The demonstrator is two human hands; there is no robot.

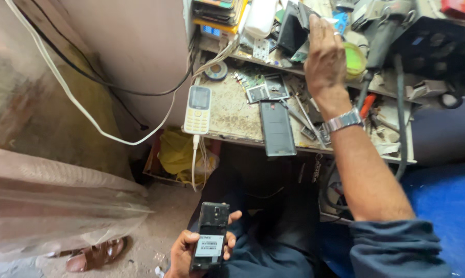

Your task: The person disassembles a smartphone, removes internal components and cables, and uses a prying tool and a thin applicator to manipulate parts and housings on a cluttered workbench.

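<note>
My left hand holds a black phone with its back cover off, a white label showing inside, low over my lap. My right hand reaches up to the cluttered shelf at the back of the small workbench, fingers among the phones and parts there; whether it grips anything I cannot tell. A metal watch sits on that wrist. On the bench lie a white keypad phone on a charging cable and a dark phone back panel overhanging the front edge.
Circuit boards, tweezers and small parts litter the bench. A stack of phones and a black tool station stand on the shelf. White and black cables hang along the wall at left. A sandal lies on the floor.
</note>
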